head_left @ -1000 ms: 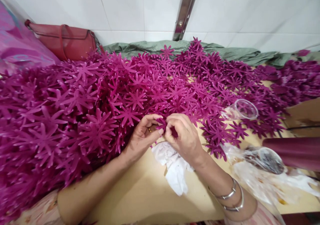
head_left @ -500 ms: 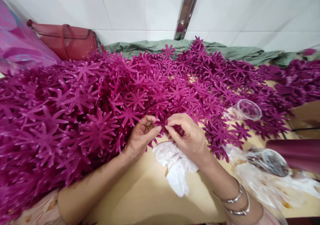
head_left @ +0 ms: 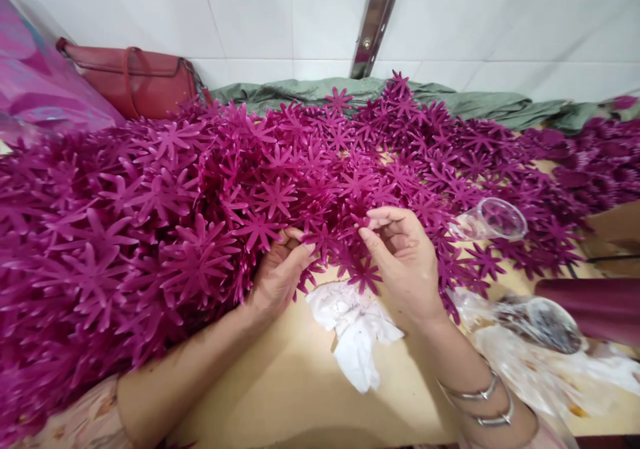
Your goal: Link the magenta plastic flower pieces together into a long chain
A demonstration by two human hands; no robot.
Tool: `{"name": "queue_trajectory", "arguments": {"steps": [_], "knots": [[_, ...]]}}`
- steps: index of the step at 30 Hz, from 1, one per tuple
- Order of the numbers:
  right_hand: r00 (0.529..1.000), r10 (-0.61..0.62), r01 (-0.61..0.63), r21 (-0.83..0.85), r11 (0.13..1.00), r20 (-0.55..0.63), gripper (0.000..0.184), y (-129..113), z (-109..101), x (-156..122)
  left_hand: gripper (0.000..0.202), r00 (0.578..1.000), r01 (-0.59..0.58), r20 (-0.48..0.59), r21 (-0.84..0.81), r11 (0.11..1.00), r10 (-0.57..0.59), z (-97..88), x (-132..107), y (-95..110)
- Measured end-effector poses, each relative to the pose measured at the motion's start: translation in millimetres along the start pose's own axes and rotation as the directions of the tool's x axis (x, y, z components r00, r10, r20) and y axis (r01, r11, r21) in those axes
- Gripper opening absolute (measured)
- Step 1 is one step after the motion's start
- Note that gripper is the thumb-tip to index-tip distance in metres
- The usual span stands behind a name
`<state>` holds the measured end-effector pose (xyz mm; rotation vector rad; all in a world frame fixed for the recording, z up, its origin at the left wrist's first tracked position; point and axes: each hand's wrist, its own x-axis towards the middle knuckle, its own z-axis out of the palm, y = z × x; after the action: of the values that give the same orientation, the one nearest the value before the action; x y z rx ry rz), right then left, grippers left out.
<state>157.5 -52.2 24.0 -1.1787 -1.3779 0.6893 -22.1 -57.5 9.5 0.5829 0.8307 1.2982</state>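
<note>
My left hand [head_left: 280,269] pinches a magenta artificial flower piece [head_left: 326,241] between thumb and fingers; its narrow petals spread out like a star. To the right, my right hand [head_left: 407,256] has thumb and forefinger together on the petal tip of a magenta piece [head_left: 365,223]; whether this is a separate flower I cannot tell. Another flower piece [head_left: 364,276] lies between the hands. A big heap of the same flowers [head_left: 195,256] surrounds my left hand and stretches behind both hands. Below them a crumpled white tissue [head_left: 357,342] rests on the tabletop [head_left: 270,389].
A clear plastic cup [head_left: 503,219] lies right of my right hand. Nearer are a cup with dark contents [head_left: 553,326] and a plastic bag [head_left: 520,362]. A red handbag [head_left: 130,82] and green cloth [head_left: 300,92] sit along the tiled wall [head_left: 250,12].
My right hand has moved right and slightly up, away from my left hand; its fingers have opened out a little. My left hand stays nearly in place with its flower piece.
</note>
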Motion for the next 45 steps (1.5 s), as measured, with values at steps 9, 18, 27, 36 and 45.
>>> {"name": "queue_trajectory", "arguments": {"steps": [9,18,27,36,45], "knots": [[0.97,0.165,-0.234,0.498,0.835,0.179,0.022,11.7,-9.0,13.7,0.032,1.0,0.031,-0.006,-0.05,0.998,-0.031,-2.7,0.2,-1.0],[0.959,0.218,-0.275,0.408,0.871,0.182,0.024,5.5,-12.3,12.4,0.025,0.993,-0.016,0.119,-0.003,1.0,0.016,-6.2,-2.2,-2.2],[0.917,0.379,-0.395,0.431,0.811,0.128,0.015,2.7,-8.2,9.4,0.038,0.982,-0.031,0.187,0.063,0.998,0.018,-9.0,-3.7,-2.7],[0.926,0.358,-0.378,0.312,0.871,0.123,0.02,4.3,-11.0,6.8,0.024,0.984,-0.064,0.168,0.071,0.995,0.051,-11.9,-0.7,-5.3],[0.926,0.345,-0.373,0.228,0.899,0.154,0.03,-4.6,-10.1,5.7,0.018,0.981,-0.075,0.193,0.241,0.968,0.028,-13.8,-6.4,0.2]]}}
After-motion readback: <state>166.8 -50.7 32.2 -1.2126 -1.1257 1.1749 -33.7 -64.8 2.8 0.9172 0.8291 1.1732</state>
